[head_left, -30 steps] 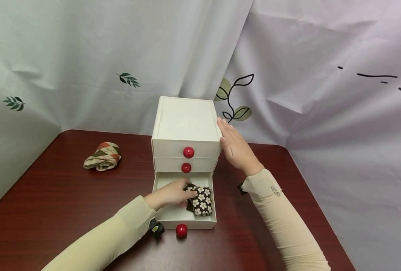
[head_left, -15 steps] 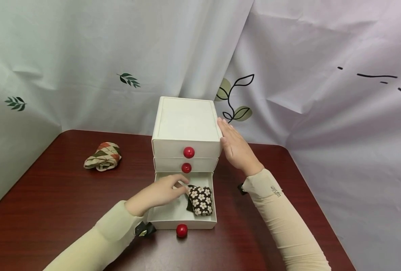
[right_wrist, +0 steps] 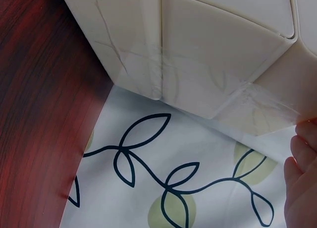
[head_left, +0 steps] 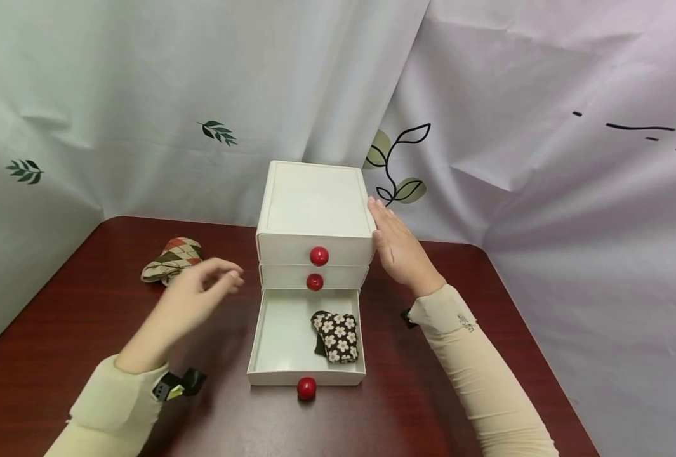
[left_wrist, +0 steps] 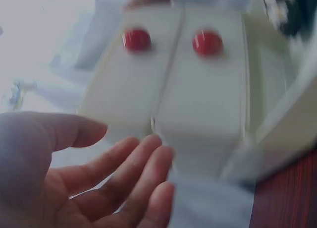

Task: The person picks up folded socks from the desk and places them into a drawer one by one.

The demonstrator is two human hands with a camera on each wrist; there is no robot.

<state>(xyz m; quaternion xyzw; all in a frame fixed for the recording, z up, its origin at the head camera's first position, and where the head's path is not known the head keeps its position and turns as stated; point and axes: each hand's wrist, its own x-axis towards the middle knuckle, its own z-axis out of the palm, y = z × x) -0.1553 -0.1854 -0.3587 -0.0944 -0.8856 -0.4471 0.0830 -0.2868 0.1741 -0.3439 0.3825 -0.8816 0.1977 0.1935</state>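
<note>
My left hand is in the air left of the white drawer unit, its fingers loosely bent with nothing in them. In the head view it overlaps a folded argyle sock bundle lying on the table. My right hand rests with straight fingers against the unit's upper right side. Pulled out at the bottom is a drawer holding a folded dark sock bundle with white flowers along its right side. Two upper drawers with red knobs are closed.
The dark red wooden table carries the unit near its middle. A white curtain printed with leaves hangs behind and on both sides. The open drawer's red knob juts toward the table's front.
My left hand has let go of the flowered sock bundle, left the bottom drawer and moved left toward the argyle bundle. The right hand stays in place.
</note>
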